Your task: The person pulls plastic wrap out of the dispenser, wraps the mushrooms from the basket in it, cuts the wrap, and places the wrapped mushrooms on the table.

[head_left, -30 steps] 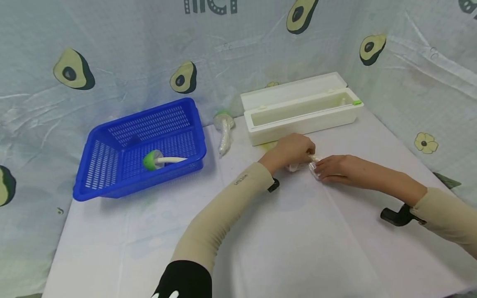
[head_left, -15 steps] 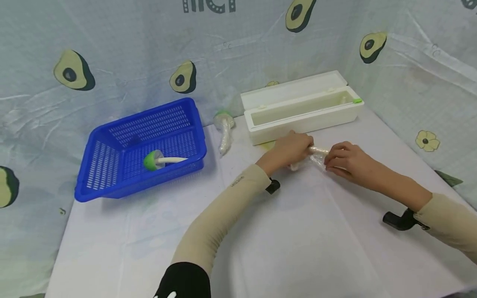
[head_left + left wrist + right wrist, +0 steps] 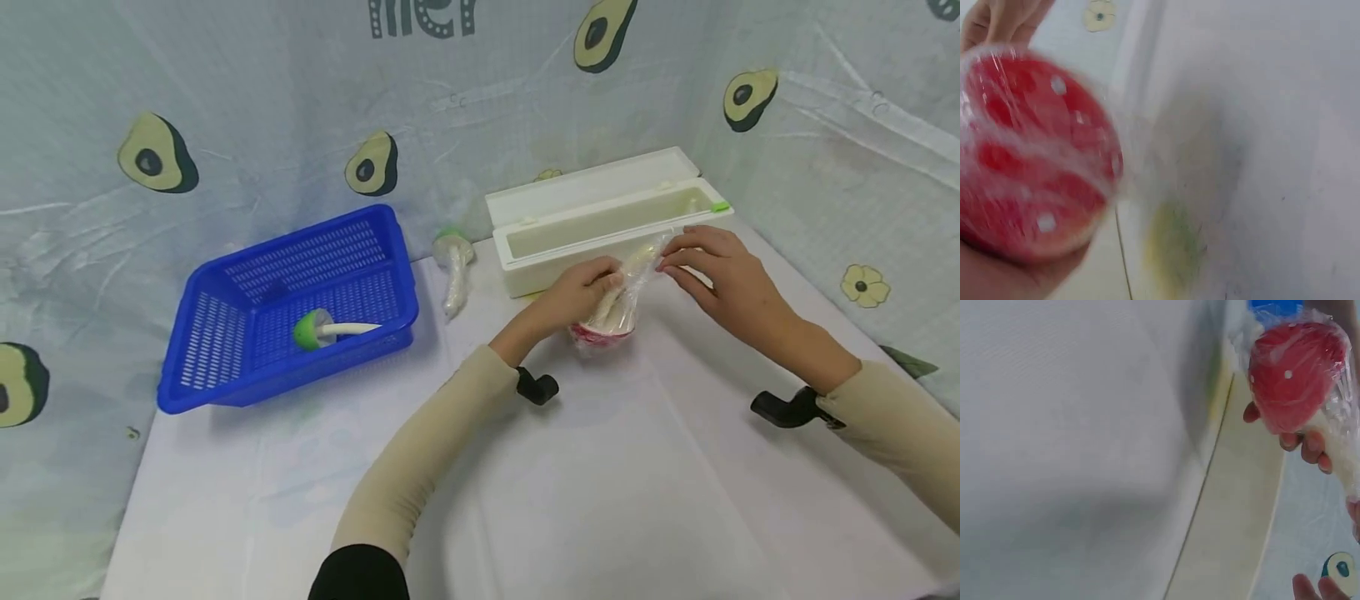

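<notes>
From the head camera we look forward and down over the white desk [image 3: 600, 483], far enough back to take in the blue basket [image 3: 225, 333] on the left, the white open box [image 3: 607, 229] at the back and both forearms. Our left wrist camera sits very close under a wrapped red toy mushroom [image 3: 1032, 150], its spotted cap filling the left of a blurred frame, facing along the box wall. Our right wrist camera looks from the other side, also close, along the box wall toward the same mushroom cap [image 3: 1297, 372] and the fingers [image 3: 1310, 447] round it. All three views share that mushroom [image 3: 611, 321] and the box front.
</notes>
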`<state>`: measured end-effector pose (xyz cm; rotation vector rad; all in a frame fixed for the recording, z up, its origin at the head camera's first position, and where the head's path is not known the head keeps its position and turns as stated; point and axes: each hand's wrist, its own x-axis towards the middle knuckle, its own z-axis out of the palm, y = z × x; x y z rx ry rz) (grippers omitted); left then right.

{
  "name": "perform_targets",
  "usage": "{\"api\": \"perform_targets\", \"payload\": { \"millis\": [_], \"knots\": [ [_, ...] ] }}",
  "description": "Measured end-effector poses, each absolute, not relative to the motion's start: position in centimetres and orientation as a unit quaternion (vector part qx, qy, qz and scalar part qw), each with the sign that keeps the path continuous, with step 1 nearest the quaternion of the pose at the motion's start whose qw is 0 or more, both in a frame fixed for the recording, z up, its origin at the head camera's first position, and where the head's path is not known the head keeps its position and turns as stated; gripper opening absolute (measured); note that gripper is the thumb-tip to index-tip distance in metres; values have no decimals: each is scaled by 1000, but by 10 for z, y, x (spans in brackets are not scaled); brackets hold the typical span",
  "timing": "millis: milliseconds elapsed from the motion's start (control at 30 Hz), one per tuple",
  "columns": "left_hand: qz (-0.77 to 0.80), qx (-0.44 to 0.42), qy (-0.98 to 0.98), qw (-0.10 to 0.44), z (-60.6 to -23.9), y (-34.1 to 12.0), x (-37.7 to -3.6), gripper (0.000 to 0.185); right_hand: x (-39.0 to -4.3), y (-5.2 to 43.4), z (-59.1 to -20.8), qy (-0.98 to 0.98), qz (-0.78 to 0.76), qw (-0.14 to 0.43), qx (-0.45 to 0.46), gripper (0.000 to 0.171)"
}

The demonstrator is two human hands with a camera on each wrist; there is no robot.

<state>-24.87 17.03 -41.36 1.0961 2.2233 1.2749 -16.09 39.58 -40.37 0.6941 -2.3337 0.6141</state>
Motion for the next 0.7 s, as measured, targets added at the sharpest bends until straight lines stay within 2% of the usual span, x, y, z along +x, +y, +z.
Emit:
{"api": "perform_targets", "payload": {
  "millis": [67, 167, 333, 467, 567, 700],
  "knots": [
    [483, 394, 754, 207, -412, 168, -249, 28, -161, 392, -399, -883, 246, 314, 245, 28],
    [523, 401, 709, 250, -411, 163, -249, 33, -161, 385, -395, -880, 305, 290, 219, 23],
    [552, 419, 667, 276, -410, 153, -248, 35, -157, 375, -394, -804, 513, 189, 232, 16],
    [540, 429, 675, 260, -403, 149, -245, 28, -155, 368, -393, -790, 540, 179, 229, 14],
    [516, 427, 710, 216, -396, 146, -244, 24, -155, 362, -391, -816, 517, 184, 182, 17],
    [487, 406, 758, 157, -392, 144, -241, 28, -155, 354, -388, -817, 540, 162, 122, 19]
  ]
}}
